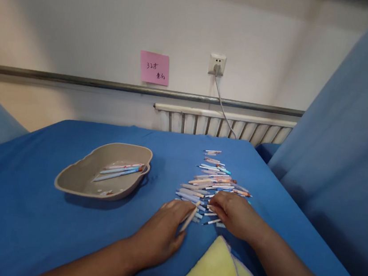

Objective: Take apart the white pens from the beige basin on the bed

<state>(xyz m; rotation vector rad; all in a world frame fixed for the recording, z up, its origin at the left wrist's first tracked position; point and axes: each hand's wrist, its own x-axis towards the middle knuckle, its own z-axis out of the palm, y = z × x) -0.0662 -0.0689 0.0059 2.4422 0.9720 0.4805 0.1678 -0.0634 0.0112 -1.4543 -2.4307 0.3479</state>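
My left hand [161, 231] grips a cream-coloured pen [188, 220] between thumb and fingers, at the near left side of a spread of pens. These pens and slim refills [210, 181] lie mostly crosswise in a long, loose column on the blue cloth, in white, lilac, pale blue, peach and orange. Over the near right part of the column, my right hand [240, 214] has its fingers pinched together, palm down. What its fingertips hold is hidden among the pens. To the left, a beige basin [82, 172] holds several pens [119, 172] and small scraps.
A folded yellow cloth [217, 274] lies close in front, between my forearms. The blue-covered table [21, 207] reaches back toward a radiator [227, 115] and a metal rail [77, 80]. A plugged-in cord hangs from the wall socket [217, 64]. Blue curtains [347, 144] hang on the right.
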